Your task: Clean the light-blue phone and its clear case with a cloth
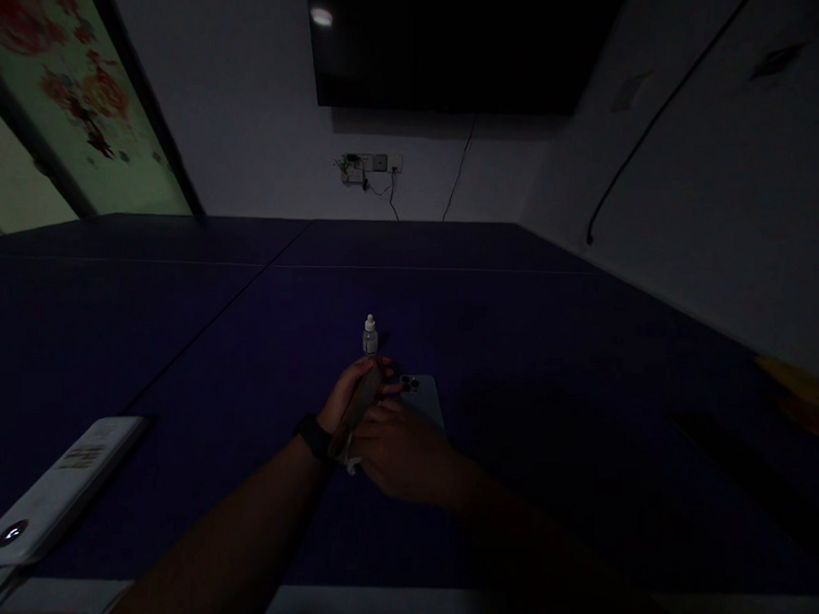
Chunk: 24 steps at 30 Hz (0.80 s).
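Head view: over the table point(516, 329), toward its near edge, I curl my right hand point(404, 455), grip unclear; my left hand point(340, 396) pinches. Beside the right lies a phone point(424, 398); between both, pinched, a flat brownish object point(361, 400); just beyond stands a bottle point(370, 342).

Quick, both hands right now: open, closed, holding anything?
Left hand: closed around a flat brownish object.
Right hand: curled at that object's near end, by a white scrap; whether it grips cannot be told.

The phone point(425, 399) looks smooth, the power bank point(60, 487) plastic, the screen point(459, 49) glossy
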Motion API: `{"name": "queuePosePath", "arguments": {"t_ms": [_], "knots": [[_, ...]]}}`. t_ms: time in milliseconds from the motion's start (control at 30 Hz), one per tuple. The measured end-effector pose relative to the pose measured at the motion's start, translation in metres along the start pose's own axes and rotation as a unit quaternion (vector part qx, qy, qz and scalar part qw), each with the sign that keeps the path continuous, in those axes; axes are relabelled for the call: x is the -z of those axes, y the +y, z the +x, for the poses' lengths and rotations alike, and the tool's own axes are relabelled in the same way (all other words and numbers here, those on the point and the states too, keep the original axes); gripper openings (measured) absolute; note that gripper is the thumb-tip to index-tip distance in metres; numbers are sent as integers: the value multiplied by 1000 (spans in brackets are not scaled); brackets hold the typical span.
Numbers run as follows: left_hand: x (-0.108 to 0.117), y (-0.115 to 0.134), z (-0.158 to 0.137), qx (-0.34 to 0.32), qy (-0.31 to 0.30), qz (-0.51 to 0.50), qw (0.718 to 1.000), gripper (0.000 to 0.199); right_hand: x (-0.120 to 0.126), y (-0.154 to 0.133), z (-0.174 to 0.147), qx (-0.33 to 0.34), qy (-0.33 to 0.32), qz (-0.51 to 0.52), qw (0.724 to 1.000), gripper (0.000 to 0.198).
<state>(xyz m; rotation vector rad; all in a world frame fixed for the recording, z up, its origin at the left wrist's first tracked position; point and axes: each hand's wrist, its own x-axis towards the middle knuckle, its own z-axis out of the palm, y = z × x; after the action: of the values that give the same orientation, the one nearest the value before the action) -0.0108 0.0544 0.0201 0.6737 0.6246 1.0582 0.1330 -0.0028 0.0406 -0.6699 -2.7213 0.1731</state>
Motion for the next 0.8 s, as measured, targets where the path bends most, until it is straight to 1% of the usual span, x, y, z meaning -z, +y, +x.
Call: {"name": "queuePosePath", "arguments": {"t_ms": [33, 67, 100, 133, 167, 200, 267, 300, 333, 367, 467, 533, 633, 800], "knots": [[2, 0, 2, 2, 1, 1, 1000, 37, 1, 4, -1, -9, 29, 27, 999, 19], [5, 1, 4, 4, 5, 2, 1000, 37, 3, 9, -3, -34, 74, 51, 995, 18], [8, 2, 7, 4, 6, 1, 1000, 36, 4, 16, -5, -73, 130, 67, 986, 17], [11, 3, 8, 6, 4, 1, 1000, 37, 6, 23, -7, -120, 189, 73, 972, 18], [13, 4, 10, 10, -3, 1, 1000, 37, 9, 31, -10, -178, 251, 63, 949, 20], [14, 5, 10, 25, -23, 2, 999, 39, 12, 39, -13, -220, 290, 44, 930, 24], [15, 5, 8, 56, -62, 1, 997, 43, 18, 52, -19, -260, 332, 8, 907, 33], [14, 4, 6, 65, -77, 2, 995, 45, 21, 57, -22, -265, 343, -5, 901, 34], [14, 4, 3, 68, -87, 6, 994, 47, 23, 60, -23, -260, 339, -24, 904, 34], [14, 2, 0, 59, -91, 13, 994, 47, 24, 61, -24, -247, 322, -47, 913, 33], [14, -2, -9, 25, -92, 69, 993, 47, 23, 59, -18, -192, 225, -121, 948, 28], [15, -6, -12, 13, -88, 97, 991, 59, 18, 55, -10, -169, 174, -151, 958, 23], [17, -9, -12, 14, -79, 115, 990, 73, 13, 51, -1, -160, 138, -170, 962, 19], [15, -12, -9, 13, -44, 128, 991, 82, 15, 47, 3, -170, 100, -195, 961, 17]]}}
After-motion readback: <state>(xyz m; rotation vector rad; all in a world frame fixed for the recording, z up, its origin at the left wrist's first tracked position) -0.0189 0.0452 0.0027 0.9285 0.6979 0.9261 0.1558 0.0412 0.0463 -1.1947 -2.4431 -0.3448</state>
